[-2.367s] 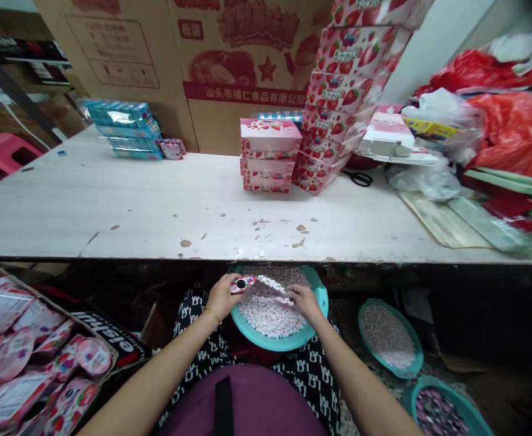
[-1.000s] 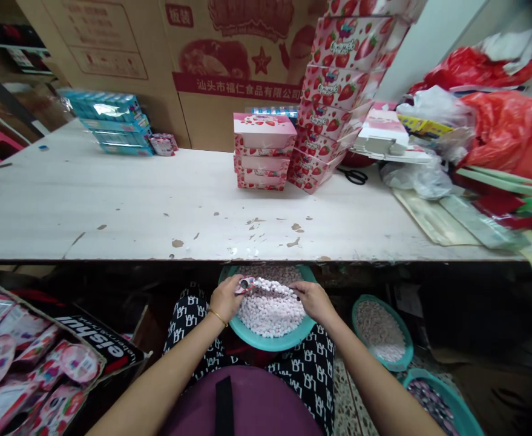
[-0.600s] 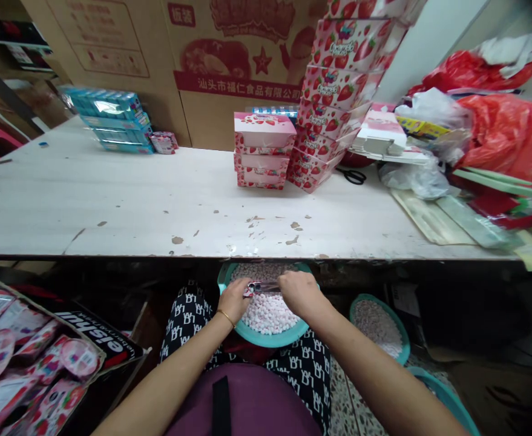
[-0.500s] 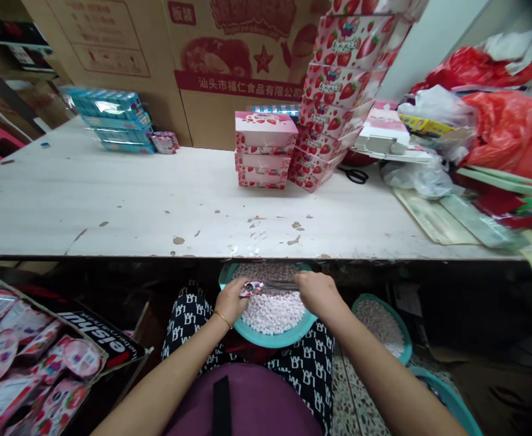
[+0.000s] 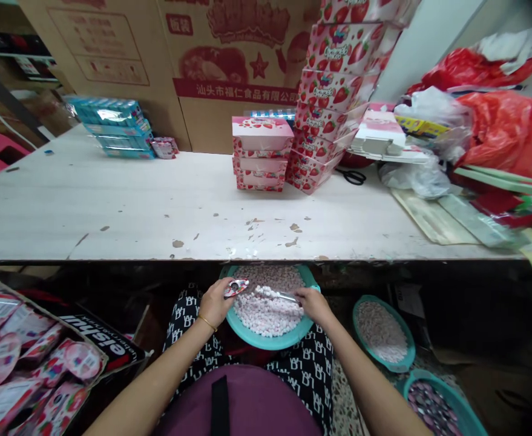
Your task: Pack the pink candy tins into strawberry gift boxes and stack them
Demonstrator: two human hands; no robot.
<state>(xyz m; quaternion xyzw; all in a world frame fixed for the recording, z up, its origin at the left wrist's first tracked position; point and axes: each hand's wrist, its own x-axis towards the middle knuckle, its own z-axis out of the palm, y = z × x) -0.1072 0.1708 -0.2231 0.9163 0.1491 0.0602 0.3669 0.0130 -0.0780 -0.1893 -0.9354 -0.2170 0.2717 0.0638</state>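
My left hand [image 5: 213, 303] grips a small pink-and-white oval case [image 5: 236, 287] with a dark round opening, held over the basin's left side. My right hand [image 5: 313, 304] holds a thin metal scoop [image 5: 277, 295], and a line of small pink-and-white candies [image 5: 266, 293] lies along it. Its tip points toward the case, with a gap between them. Below both hands, a teal plastic basin [image 5: 266, 343] on my lap is heaped with more of these candies [image 5: 266, 318].
A scuffed white table edge [image 5: 247, 257] runs just above the basin. On it stand strawberry-printed boxes [image 5: 261, 154]. A carton of pink packets [image 5: 20, 345] sits at lower left. Teal basins of candies [image 5: 381, 333] stand on the floor at right.
My right hand has moved back to the right, and the scoop now carries a row of candies. My left hand has shifted left with the case, and the two are further apart.
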